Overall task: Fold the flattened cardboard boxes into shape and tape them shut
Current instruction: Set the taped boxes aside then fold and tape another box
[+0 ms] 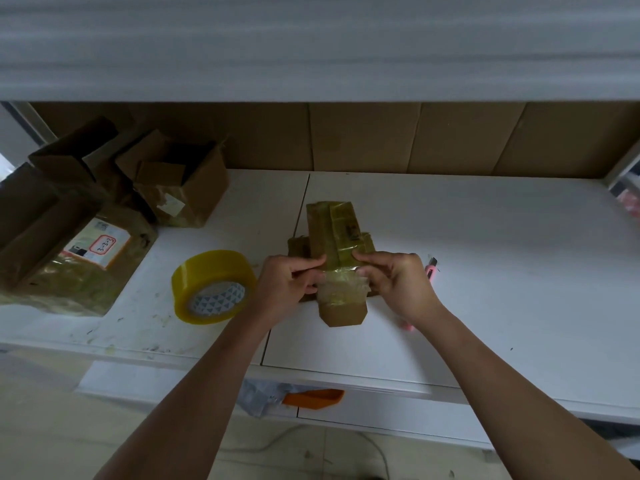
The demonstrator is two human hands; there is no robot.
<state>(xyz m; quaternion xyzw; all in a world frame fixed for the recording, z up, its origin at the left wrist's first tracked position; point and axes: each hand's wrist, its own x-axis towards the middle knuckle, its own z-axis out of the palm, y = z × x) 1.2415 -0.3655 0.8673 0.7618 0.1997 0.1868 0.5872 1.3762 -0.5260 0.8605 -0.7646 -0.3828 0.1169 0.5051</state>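
A small flattened cardboard box [332,233], covered in old yellowish tape, lies on the white table [485,258] in the middle of the view. My left hand [287,285] grips its left edge with thumb on top and fingers curled under. My right hand [394,282] grips its right edge the same way. Between my hands a crumpled patch of clear tape [341,289] covers the box, and a brown flap [344,313] points toward me. A yellow tape roll [213,285] lies on its side just left of my left hand.
Several folded open cardboard boxes [180,181] stand at the back left, one with a label [100,247]. A pink utility knife [431,268] lies partly hidden behind my right hand. Cardboard sheets [415,136] line the back wall. An orange object [315,398] sticks out below the table edge.
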